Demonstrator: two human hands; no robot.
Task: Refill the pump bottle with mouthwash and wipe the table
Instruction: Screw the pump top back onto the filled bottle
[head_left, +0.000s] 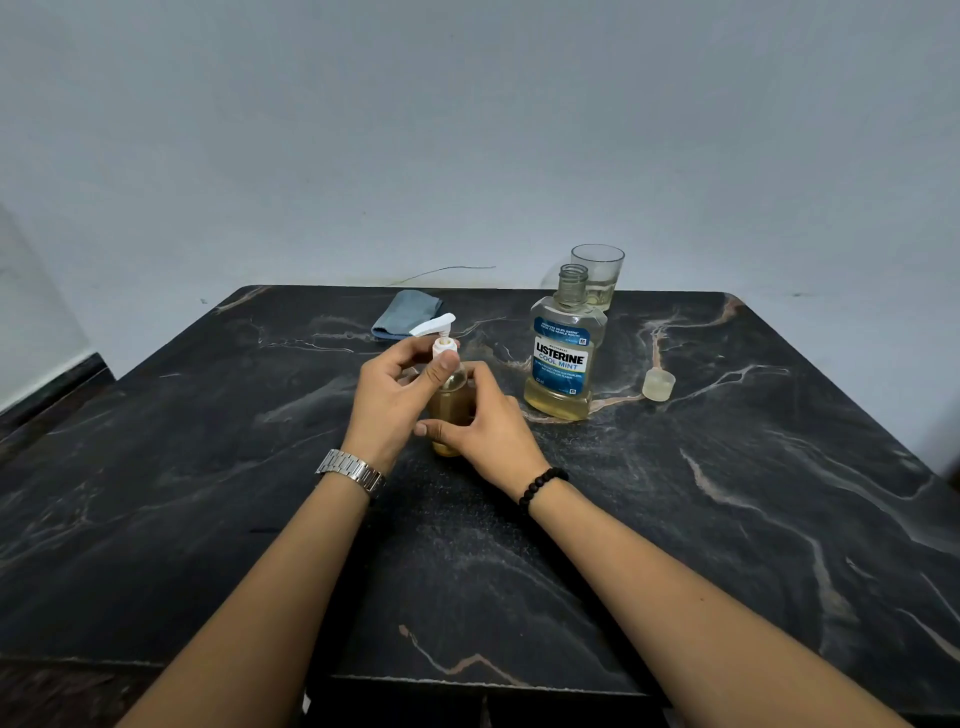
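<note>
Surface: a black marble-patterned surface (727, 519) with pale veins is carrying everything, both forearms reaching across its near edge
Left hand: the left hand (387, 402), a silver metal watch (352, 470) on its wrist, is pinching the white collar of the pump between thumb and fingers
Right hand: the right hand (480, 423), a black bead bracelet (540, 488) on its wrist, is wrapping its fingers round the body of the bottle
Pump bottle: a small clear pump bottle (449, 400) holding amber liquid is standing upright at the centre of the surface between both hands, its white pump head (434, 326) pointing left
Cap: a small translucent cap (658, 385) is lying on its side, right of the mouthwash
Mouthwash: a clear Listerine Cool Mint mouthwash bottle (563, 348) with a blue label is standing uncapped just right of the hands, yellowish liquid low inside
Cloth: a folded grey-blue cloth (402, 314) is lying near the far edge
Glass: a clear drinking glass (600, 275) is standing behind the mouthwash
</note>
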